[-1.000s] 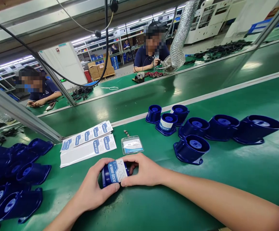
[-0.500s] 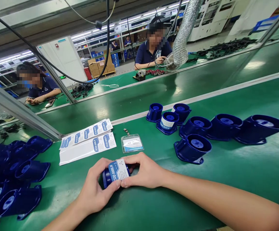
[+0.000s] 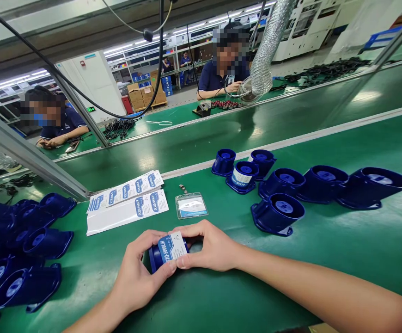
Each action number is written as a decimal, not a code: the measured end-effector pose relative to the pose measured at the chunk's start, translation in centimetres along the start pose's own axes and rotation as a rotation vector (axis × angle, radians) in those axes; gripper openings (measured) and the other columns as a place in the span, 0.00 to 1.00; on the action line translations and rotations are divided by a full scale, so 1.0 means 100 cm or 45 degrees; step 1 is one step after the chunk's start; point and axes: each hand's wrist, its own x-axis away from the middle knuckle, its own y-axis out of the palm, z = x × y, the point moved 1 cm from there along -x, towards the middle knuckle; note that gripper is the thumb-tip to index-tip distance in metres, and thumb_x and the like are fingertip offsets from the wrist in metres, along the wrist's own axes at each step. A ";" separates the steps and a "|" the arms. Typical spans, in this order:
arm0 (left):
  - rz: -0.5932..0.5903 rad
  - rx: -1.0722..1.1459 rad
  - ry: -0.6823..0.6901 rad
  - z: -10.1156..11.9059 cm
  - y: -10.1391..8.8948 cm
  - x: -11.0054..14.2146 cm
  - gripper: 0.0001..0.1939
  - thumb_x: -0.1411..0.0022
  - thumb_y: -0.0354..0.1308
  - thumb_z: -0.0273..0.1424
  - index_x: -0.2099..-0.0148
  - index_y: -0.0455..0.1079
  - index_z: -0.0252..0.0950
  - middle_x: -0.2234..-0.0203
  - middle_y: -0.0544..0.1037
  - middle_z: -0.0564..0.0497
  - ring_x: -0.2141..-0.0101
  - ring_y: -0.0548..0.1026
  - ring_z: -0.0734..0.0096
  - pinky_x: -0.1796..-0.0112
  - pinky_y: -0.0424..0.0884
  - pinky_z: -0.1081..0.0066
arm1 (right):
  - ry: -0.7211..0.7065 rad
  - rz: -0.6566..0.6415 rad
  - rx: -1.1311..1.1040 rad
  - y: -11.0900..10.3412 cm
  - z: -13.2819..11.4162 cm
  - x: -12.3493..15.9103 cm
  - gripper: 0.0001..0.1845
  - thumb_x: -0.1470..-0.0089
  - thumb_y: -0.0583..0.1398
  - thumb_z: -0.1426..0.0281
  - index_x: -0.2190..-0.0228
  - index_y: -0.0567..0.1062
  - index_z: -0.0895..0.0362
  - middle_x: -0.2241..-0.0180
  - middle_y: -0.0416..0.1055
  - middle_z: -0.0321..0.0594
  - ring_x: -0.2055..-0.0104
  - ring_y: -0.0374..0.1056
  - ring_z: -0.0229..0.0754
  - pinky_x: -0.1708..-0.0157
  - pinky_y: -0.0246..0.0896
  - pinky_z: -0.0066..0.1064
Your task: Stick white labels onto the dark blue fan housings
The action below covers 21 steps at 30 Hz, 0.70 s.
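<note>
Between my two hands a dark blue plastic housing (image 3: 155,258) lies on its side, just above or on the green bench. A white and blue printed label (image 3: 173,246) covers its upward side. My left hand (image 3: 142,268) is closed round the left end, with the thumb at the label's lower edge. From the right, my right hand (image 3: 208,247) grips the other end, thumb and fingers pressing near the label's edges. Beyond my hands lie sheets of labels (image 3: 118,219) and a clear badge holder (image 3: 191,205) with a clip.
Several blue housings (image 3: 284,212) stand at the right; one housing (image 3: 242,176) there bears a label. More blue housings (image 3: 24,286) crowd the left side. A metal frame post (image 3: 31,150) rises at the left. Across the belt (image 3: 194,138), two people sit working.
My hands and the housing stay nearly in place. The whole view has shifted very slightly.
</note>
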 end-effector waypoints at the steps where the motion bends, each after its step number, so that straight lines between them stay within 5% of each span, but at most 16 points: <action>1: 0.007 -0.002 0.000 -0.001 0.000 0.001 0.13 0.40 0.71 0.39 0.56 0.78 0.39 0.53 0.81 0.47 0.52 0.79 0.63 0.50 0.73 0.67 | 0.003 -0.003 -0.011 0.000 0.000 0.000 0.23 0.50 0.74 0.63 0.52 0.85 0.58 0.55 0.79 0.42 0.57 0.73 0.46 0.54 0.69 0.33; 13: 0.048 0.111 -0.151 -0.007 -0.003 0.007 0.16 0.49 0.77 0.39 0.60 0.81 0.40 0.52 0.83 0.44 0.50 0.80 0.55 0.46 0.76 0.53 | 0.088 0.067 -0.068 0.001 0.008 0.006 0.34 0.62 0.80 0.66 0.50 0.85 0.50 0.46 0.80 0.45 0.40 0.74 0.59 0.39 0.71 0.45; 21: 0.039 0.126 -0.262 -0.003 -0.004 0.001 0.17 0.56 0.79 0.39 0.63 0.85 0.41 0.56 0.85 0.43 0.54 0.78 0.55 0.50 0.76 0.53 | 0.261 0.113 -0.198 0.002 0.010 0.003 0.40 0.74 0.83 0.67 0.53 0.86 0.53 0.45 0.79 0.47 0.41 0.74 0.61 0.39 0.72 0.48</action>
